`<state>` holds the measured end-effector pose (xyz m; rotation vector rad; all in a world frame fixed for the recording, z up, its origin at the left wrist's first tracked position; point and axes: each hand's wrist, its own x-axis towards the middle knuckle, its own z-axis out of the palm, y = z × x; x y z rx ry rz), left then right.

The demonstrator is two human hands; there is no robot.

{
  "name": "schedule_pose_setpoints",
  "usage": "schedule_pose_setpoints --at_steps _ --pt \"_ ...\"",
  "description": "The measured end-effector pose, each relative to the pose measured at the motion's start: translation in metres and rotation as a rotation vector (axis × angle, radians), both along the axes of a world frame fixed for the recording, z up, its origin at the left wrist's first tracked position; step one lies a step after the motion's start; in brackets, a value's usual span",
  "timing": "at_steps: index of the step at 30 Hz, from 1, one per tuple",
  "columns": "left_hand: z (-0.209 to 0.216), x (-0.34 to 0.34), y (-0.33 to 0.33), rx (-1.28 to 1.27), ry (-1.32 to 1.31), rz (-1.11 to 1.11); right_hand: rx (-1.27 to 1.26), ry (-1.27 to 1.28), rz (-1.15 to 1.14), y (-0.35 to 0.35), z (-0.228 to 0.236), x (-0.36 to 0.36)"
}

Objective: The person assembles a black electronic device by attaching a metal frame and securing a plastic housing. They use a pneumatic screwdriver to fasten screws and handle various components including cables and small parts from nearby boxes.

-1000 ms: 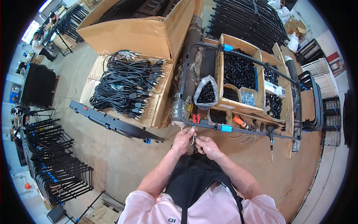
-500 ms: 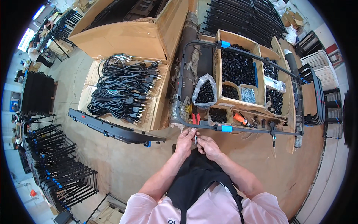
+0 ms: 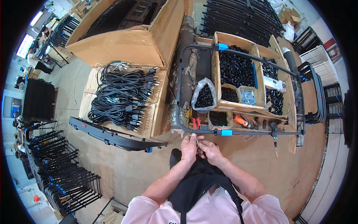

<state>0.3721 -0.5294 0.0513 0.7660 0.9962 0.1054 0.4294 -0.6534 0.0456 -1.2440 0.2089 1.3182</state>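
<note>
Both hands are meeting in front of the dark apron (image 3: 186,194), just below the near bar of a black tubular frame (image 3: 250,133). Left hand (image 3: 188,148) is closing thumb against fingers, pinching a thin pale strand (image 3: 197,143) that is curving between the two hands. Right hand (image 3: 209,151) is curling its fingers inward, fingertips sitting close beside the strand; cannot tell whether it is gripping too. Beyond the frame's near bar, a red-handled tool (image 3: 196,123) is lying near the left hand, an orange-handled tool (image 3: 240,120) farther right. Blue sleeve (image 3: 226,133) is wrapping the near bar. Inside the frame's outline, a clear bag (image 3: 204,109) is holding small black parts, standing beside a divided box (image 3: 238,105) of more parts. To the left, bundled black cables (image 3: 119,93) are lying on cardboard (image 3: 160,119), a long black panel (image 3: 119,135) resting along its near side.
</note>
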Motion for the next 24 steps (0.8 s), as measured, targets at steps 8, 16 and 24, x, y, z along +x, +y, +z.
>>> schedule_pose_setpoints --at_steps 8,16,24 --pt "-0.026 -0.036 0.010 0.351 -0.037 -0.117 0.055 0.042 -0.091 0.023 -0.004 0.010" --pt "-0.073 -0.098 0.005 0.335 -0.022 -0.573 0.086 0.163 -0.194 0.036 -0.003 0.011" --pt "-0.057 -0.087 0.004 0.451 -0.216 -0.825 -0.188 -0.372 0.246 0.028 0.013 0.020"
